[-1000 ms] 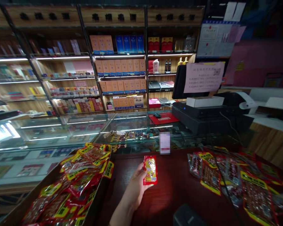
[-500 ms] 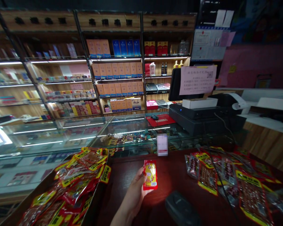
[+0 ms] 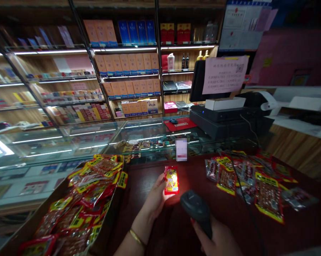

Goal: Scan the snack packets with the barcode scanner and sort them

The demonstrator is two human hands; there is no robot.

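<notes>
My left hand grips a small red and yellow snack packet by its left edge, printed face up toward me. Wrapped round the handle of a black barcode scanner is my right hand, at the lower middle. The scanner's head points at the packet, a short gap apart, and red light glows on the packet and the counter beside it. Left of my hands, an open cardboard box is heaped with packaged snacks. More snack packets lie loose on the right of the counter.
The dark red counter meets a glass display case behind. A monitor with a paper sign stands on a black cash drawer at the back right. A cable crosses the right side. Shelves of boxes line the wall.
The view has tilted down. The scanner has come more clearly into view with my right hand on its handle. My left hand still holds the packet, now more brightly lit.
</notes>
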